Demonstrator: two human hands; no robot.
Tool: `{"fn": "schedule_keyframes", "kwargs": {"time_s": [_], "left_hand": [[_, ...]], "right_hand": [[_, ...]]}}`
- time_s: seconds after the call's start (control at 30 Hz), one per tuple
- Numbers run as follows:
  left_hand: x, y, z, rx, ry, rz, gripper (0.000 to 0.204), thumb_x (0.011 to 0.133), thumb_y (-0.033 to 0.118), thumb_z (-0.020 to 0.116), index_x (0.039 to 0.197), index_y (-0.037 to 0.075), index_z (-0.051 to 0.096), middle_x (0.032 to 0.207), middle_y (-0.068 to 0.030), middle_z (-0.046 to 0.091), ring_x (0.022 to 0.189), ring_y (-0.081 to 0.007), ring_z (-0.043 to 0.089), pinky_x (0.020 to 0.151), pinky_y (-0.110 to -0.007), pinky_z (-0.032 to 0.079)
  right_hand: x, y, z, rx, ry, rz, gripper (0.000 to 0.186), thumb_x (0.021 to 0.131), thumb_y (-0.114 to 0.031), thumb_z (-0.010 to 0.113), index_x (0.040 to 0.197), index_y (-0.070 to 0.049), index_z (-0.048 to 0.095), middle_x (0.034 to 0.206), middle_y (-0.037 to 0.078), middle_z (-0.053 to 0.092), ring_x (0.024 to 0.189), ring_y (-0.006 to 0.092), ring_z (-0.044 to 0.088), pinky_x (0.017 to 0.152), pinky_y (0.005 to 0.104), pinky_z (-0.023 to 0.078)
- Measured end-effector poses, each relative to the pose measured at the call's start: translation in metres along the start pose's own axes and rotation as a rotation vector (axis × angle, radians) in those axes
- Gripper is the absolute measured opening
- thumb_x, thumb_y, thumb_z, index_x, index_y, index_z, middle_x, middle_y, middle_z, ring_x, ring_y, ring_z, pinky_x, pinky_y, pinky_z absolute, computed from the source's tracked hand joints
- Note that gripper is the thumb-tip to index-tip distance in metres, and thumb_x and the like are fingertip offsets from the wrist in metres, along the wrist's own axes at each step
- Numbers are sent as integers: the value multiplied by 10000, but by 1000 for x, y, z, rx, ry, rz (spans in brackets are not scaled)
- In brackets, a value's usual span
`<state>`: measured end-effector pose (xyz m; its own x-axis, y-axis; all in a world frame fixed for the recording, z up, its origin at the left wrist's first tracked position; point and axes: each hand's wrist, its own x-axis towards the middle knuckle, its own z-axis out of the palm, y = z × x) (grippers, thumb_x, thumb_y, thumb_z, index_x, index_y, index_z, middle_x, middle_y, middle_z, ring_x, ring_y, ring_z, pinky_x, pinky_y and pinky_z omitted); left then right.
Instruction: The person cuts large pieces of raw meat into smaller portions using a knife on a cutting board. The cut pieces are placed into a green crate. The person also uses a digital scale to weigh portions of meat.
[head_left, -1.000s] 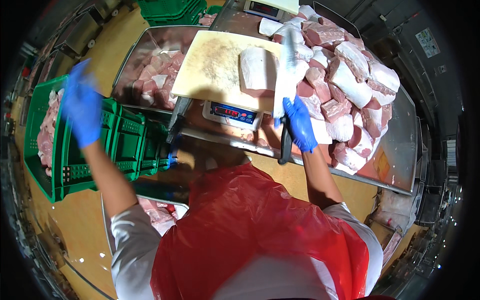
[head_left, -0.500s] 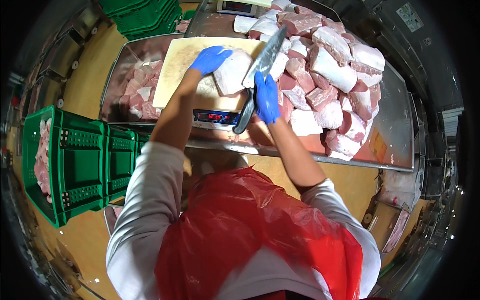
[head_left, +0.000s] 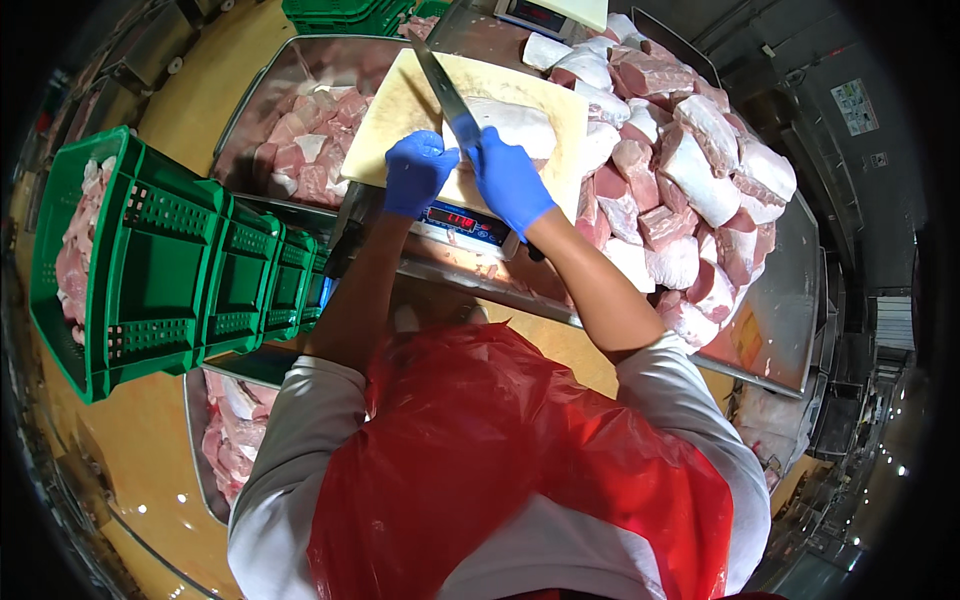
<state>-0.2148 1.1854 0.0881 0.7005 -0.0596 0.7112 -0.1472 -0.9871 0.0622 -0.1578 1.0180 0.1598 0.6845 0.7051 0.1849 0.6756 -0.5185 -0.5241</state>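
A pale slab of pork lies on the cream cutting board, which rests on a scale with a lit red display. My right hand, in a blue glove, grips a large knife. Its blade points up and to the left, crossing over the left end of the pork. The end of the black handle shows below my wrist. My left hand, also gloved, is closed at the board's near edge, just left of the pork. Whatever its fingers may hold is hidden.
Large pork pieces are heaped on the steel table to the right. A steel tray left of the board holds smaller cuts. Green crates stand at the left, above another tray of meat. A second scale sits at the back.
My left hand has left the top of the pork and closed at the board's near edge. The knife has swung from pointing right to pointing left, and the pork now lies crosswise.
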Motion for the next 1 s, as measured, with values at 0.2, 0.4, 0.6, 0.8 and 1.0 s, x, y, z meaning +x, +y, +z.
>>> {"fn": "schedule_keyframes", "kwargs": {"time_s": [0.2, 0.4, 0.6, 0.8, 1.0], "left_hand": [[-15, 2, 0, -325, 97, -254, 83, 745, 69, 699, 671, 54, 666, 691, -102, 655, 620, -256, 657, 570, -350, 521], [-28, 19, -7, -551, -14, -555, 114, 807, 109, 683, 720, 60, 628, 692, -110, 636, 631, -300, 641, 595, -370, 505], [-28, 6, -25, -593, 253, -454, 119, 849, 106, 689, 922, 40, 623, 911, -155, 652, 890, -364, 624, 783, -440, 500], [-19, 11, -16, -382, -122, -315, 304, 742, 93, 705, 1029, 42, 620, 1010, -161, 644, 967, -368, 582, 860, -429, 464], [-22, 19, -26, -345, -82, -332, 184, 780, 162, 670, 932, 65, 631, 959, -145, 637, 926, -345, 578, 791, -451, 495]], "right_hand": [[12, -10, 11, -125, -29, -66, 198, 933, -110, 523, 1063, 34, 485, 806, 292, 652, 787, 471, 653, 704, 529, 525], [-137, 18, -52, -354, -397, 95, 253, 930, -80, 539, 1136, 38, 450, 817, 279, 646, 778, 459, 660, 659, 517, 526], [-146, -14, -103, -384, -395, 163, 226, 964, -84, 497, 1154, 21, 435, 836, 273, 649, 765, 452, 661, 634, 520, 514], [-47, -25, -22, -195, -56, -12, 212, 950, -122, 483, 1111, 15, 493, 880, 281, 661, 826, 451, 663, 705, 499, 530], [-58, 6, -9, -371, -221, -10, 174, 917, -79, 513, 1064, 10, 486, 823, 244, 676, 771, 429, 676, 679, 500, 537]]}}
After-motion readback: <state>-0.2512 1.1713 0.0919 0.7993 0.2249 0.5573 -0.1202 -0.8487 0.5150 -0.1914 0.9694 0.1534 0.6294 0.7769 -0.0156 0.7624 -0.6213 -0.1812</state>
